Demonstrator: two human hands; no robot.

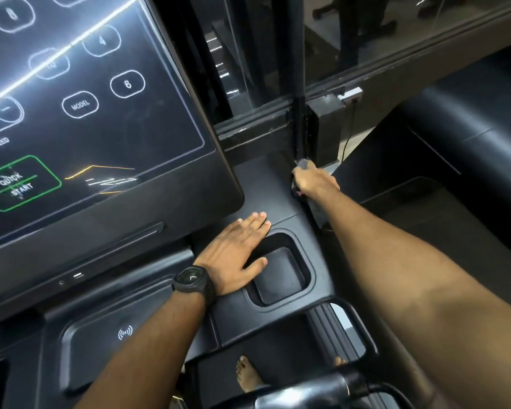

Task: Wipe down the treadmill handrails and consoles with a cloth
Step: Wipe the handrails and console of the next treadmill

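Observation:
The black treadmill console (80, 93) fills the upper left, its glossy panel showing number buttons and a green QUICK START box. My left hand (236, 249), with a black watch on its wrist, lies flat and open on the console deck beside a square cup recess (281, 276). My right hand (314, 181) reaches to the far right edge of the deck. There it grips a dark grey cloth (304, 164) and presses it against the base of the black upright post (297, 69). Most of the cloth is hidden under the hand.
A tray with a wireless symbol (106, 338) sits at the lower left. A black handlebar (322, 385) crosses the bottom, and a bare foot (247, 376) shows on the belt below. Another treadmill's dark hood (455, 143) stands to the right, a glass partition (396, 31) behind.

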